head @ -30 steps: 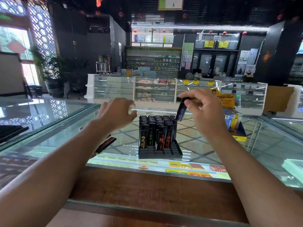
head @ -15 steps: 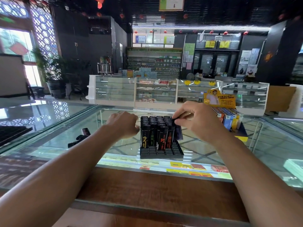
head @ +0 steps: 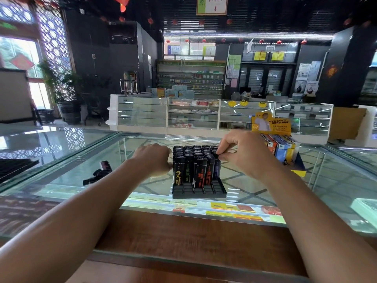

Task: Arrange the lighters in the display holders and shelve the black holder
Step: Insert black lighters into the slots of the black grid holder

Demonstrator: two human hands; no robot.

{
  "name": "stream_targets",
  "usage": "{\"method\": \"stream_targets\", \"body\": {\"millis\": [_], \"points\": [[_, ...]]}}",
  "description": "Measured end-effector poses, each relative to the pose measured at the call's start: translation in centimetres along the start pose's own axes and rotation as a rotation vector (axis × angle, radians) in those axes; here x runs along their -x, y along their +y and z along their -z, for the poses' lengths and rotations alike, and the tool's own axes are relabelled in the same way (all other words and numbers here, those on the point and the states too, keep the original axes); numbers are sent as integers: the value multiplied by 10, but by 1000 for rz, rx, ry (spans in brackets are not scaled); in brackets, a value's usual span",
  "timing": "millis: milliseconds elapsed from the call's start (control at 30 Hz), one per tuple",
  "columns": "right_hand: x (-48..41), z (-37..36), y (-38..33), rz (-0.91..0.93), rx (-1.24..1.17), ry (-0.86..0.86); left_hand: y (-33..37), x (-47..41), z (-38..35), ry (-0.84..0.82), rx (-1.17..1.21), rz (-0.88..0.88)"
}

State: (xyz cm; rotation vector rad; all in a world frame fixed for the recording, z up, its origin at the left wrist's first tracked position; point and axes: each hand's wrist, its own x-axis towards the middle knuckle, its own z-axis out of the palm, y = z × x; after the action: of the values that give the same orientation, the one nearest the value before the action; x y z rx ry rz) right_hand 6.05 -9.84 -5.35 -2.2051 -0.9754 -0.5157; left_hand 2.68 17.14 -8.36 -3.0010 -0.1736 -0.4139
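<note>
Now right hand (head: 243, 154) is pinching a lighter (head: 216, 167) into holder (head: 199, 192), seating it w/ the row. Left hand (head: 156, 159), curled shut & empty, is bracing holder's side against tipping.

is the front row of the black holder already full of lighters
No, the nearest slots of the black holder stand empty in front of the upright lighters.

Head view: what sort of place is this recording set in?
Most likely a small retail shop, perhaps a tobacco or convenience store. The hands work on a glass display counter, more white-framed glass showcases stand across the floor, and stocked green wall shelves line the back.
</note>
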Motion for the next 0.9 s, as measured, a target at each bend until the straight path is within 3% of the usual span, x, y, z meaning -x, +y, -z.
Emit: {"method": "stream_targets", "body": {"millis": [167, 333, 467, 667, 800, 900], "points": [[3, -3, -7, 19, 75, 30, 0, 1, 4, -14, -8, 34], [-3, -5, -34, -4, 298, 128, -2, 20, 21, 5, -26, 127], [-15, -19, -74, 25, 304, 52, -27, 53, 34, 28, -72, 218], [-25, -66, -128, 104, 308, -54, -88, 95, 52, -97, -103, 329], [-26, -93, -141, 207, 376, 20, -92, 118, 44, -249, -32, 328], [-20, -106, -138, 249, 368, 62, -89, 124, 31, -241, -60, 291]]}}
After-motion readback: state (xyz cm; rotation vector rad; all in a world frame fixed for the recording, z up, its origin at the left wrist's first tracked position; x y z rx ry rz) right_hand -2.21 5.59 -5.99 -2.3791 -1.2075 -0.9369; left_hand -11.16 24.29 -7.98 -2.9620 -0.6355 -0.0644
